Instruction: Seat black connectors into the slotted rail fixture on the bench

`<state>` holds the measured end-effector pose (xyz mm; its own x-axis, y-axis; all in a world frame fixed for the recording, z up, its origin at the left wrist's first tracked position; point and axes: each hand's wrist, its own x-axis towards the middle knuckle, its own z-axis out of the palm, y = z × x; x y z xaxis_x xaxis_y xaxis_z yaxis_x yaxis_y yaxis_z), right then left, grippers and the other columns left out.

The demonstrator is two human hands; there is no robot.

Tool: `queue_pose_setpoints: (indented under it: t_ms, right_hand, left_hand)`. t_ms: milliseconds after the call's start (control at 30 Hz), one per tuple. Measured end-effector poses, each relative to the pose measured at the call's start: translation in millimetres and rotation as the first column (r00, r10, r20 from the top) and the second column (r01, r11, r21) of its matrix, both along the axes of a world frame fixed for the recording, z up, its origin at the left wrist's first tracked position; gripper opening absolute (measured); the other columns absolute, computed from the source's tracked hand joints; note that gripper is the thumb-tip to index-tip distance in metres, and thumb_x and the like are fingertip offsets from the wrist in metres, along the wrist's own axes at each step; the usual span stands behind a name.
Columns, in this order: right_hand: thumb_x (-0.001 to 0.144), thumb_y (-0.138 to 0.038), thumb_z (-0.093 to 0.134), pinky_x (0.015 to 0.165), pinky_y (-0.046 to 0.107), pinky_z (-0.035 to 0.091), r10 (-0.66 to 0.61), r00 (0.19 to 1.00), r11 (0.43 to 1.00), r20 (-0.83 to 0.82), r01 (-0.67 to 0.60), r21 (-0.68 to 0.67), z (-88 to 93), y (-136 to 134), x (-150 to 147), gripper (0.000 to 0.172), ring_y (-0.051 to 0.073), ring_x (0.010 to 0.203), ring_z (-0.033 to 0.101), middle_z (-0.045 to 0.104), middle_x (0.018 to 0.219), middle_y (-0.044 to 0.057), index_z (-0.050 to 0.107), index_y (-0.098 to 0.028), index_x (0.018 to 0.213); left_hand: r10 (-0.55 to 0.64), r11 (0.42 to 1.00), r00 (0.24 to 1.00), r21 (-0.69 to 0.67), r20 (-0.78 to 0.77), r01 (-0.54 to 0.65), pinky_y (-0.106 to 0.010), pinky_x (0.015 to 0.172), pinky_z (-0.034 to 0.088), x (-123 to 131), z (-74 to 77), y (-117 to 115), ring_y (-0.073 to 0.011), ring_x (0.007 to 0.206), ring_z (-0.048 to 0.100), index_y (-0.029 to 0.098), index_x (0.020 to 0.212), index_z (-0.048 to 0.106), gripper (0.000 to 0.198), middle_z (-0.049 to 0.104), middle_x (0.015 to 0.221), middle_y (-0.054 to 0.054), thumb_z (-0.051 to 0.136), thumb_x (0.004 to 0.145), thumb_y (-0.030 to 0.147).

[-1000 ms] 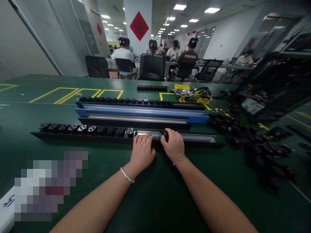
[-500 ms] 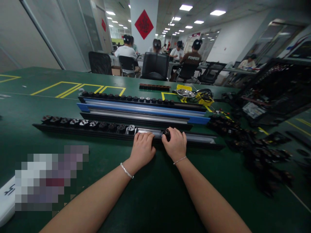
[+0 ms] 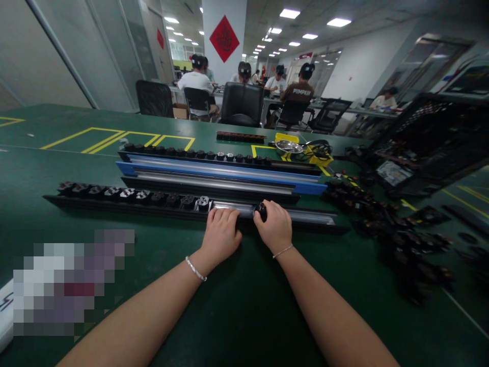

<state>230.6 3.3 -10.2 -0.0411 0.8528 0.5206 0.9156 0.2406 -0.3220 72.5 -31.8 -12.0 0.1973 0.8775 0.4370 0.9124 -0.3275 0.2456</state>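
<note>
A long black track rail point(image 3: 76, 205) with a silver channel lies across the green table in front of me. Several round socket modules point(image 3: 153, 198) sit in its left half. My left hand point(image 3: 220, 235) rests on the rail's near edge, fingers laid over it just right of the last module point(image 3: 203, 203). My right hand point(image 3: 275, 227) is closed round a small black socket module point(image 3: 262, 210) and holds it against the rail's silver channel. Both wrists wear thin bracelets.
More rails lie behind: a black one point(image 3: 214, 186), a blue one point(image 3: 217, 173) and one carrying modules point(image 3: 198, 156). A heap of loose black modules point(image 3: 405, 244) spreads at the right. A metal bowl point(image 3: 289, 147) stands farther back. People sit at distant desks.
Both hands stay at the same spot on the rail, the right one still on the black module. Only the camera view has shifted slightly.
</note>
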Motion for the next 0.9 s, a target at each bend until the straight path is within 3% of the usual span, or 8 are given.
queue_pose_setpoints:
  t_ms: [900]
  right_hand:
    - [0.083,-0.031,0.048,0.101,0.043,0.033,-0.034,0.999,0.999,0.006,0.034,-0.036,3.0,-1.9,-0.9,0.038,0.027,0.116,0.052,0.062,0.12,0.016,0.062,-0.009,0.111]
  left_hand:
    - [0.001,1.0,1.0,0.01,-0.016,-0.001,-0.046,0.108,0.025,0.0,-1.0,0.6,-0.0249,0.112,0.051,0.02,0.115,0.054,0.04,0.062,0.117,-0.007,0.052,0.075,0.019]
